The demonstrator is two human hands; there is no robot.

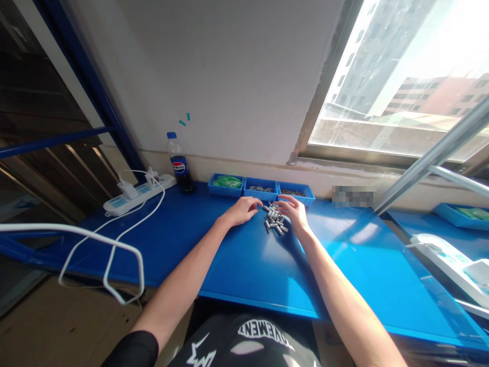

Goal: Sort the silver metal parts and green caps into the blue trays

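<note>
A loose pile of small silvery metal cylinders (275, 219) lies on the blue table (244, 265), with a few darker pieces among them. At the pile's left edge is my left hand (244, 210), its fingers curved and the fingertips near the cylinders; whether it pinches a piece is too small to tell. My right hand (293, 211) reaches over the pile's right side with fingers spread and bent. Behind the hands stand three blue bins in a row: one with green bags (228, 181), one with metal cylinders (261, 189), one with darker small parts (293, 193).
A cola bottle (180, 165) and a white power strip (143, 194) with looping cables stand at the left. Another power strip (451, 262) and a blue bin (464, 215) are at the right, beyond a slanted metal bar (431, 158).
</note>
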